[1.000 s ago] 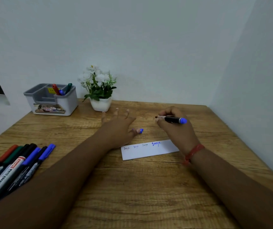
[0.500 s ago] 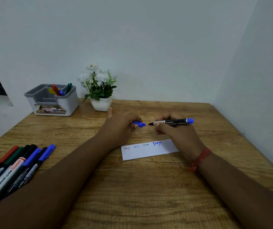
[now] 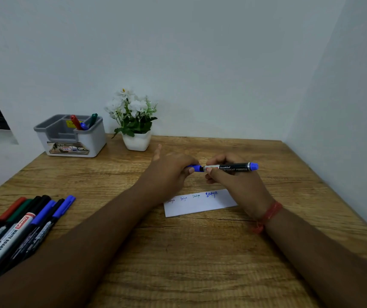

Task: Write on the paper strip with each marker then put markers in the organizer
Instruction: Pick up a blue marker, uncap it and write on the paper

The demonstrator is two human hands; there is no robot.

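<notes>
My right hand (image 3: 233,183) grips a black permanent marker with a blue end (image 3: 233,167), held level above the table. My left hand (image 3: 169,172) pinches its blue cap (image 3: 197,168), which sits over the marker's tip. Below the hands lies the white paper strip (image 3: 200,205) with several small written words, the rightmost in blue. The grey and white organizer (image 3: 71,138) stands at the back left and holds a red, a blue and a green marker. Several more markers (image 3: 22,225) lie in a row at the left table edge.
A white pot of white flowers (image 3: 135,123) stands beside the organizer at the back. White walls close the table at the back and on the right. The wooden table (image 3: 200,263) stretches toward me between my forearms.
My left hand picked the blue cap up off the table and brought it to the marker's tip. The right hand turned the marker level, and the cap now covers the tip.
</notes>
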